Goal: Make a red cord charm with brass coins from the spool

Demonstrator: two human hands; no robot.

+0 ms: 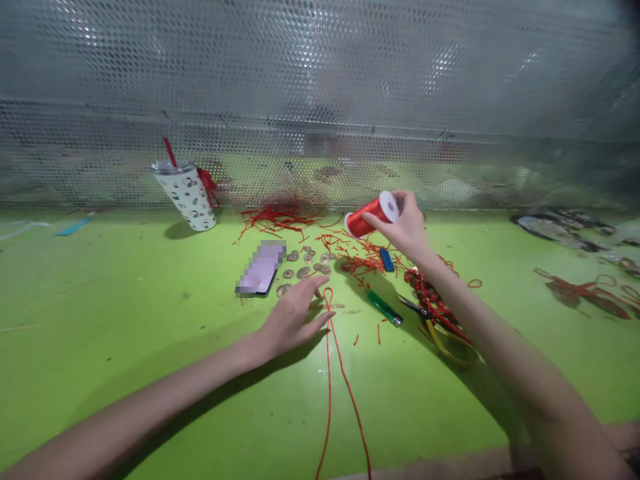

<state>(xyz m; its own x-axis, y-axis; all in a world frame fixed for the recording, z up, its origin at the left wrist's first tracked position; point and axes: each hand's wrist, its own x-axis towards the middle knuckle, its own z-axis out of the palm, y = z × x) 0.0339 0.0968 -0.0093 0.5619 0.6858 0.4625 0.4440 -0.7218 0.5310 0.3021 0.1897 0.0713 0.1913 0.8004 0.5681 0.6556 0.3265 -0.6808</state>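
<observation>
My right hand [407, 227] grips a spool of red cord [367, 217] by its white end, holding it tilted above the table. Low over the tabletop, my left hand [297, 317] has its thumb and fingers apart beside a looped red cord [341, 360]. The cord's small loop points away from me, and its two strands run down to the near edge. I cannot tell whether the left fingertips touch it. Several round coins [304, 273] lie just beyond the left hand. A green lighter [384, 308] rests to the right of the loop.
A phone [263, 267] lies left of the coins, with a patterned tumbler [187, 197] behind it. Red cord scraps [280, 217] and a blue object [387, 260] are farther back. Yellow-handled scissors [450, 343] lie under my right forearm, by knotted red cords [425, 287]. Perforated sheeting [250, 133] stands behind.
</observation>
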